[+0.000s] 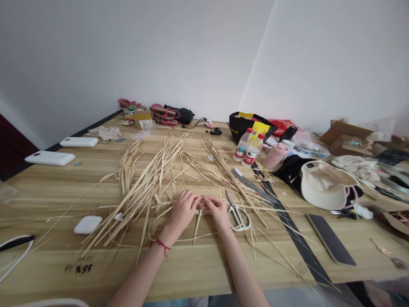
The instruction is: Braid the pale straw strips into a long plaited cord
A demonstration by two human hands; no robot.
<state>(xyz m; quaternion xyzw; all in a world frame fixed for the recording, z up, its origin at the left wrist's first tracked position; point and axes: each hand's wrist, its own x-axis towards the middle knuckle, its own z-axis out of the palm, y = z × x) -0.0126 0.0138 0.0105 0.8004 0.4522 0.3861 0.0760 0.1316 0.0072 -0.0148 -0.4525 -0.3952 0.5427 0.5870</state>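
- The woven straw strip [165,203] lies just left of the scissors [236,209], close above the bench [128,281]; its middle is hidden by fingers, so I cannot tell whether it rests on the wood there.
- Judging by the loose ends sticking out around it, the step in hand is fine finger work on the weave: pressing, tucking or separating single strands.
- Such a move calls for one hand steadying the woven part while the other guides a thin strand, with little force, since dry straw could split.
- The left hand [183,209], farther from the scissors, has its back turned up and its fingers curled over the strip, seemingly pinching it.
- The right hand [215,209], just left of the scissors, appears to grip the same strip between thumb and bent fingers; the exact contact is too small to make out.
- Both forearms reach forward and converge left of the scissors, the fingertips almost meeting; a red bracelet [163,247] circles the left wrist.
- One large straw bundle [153,175] spreads well left of the scissors; another straw bundle [223,166] fans out beyond them and to their right.
- The scissors lie untouched, their handles toward the person.
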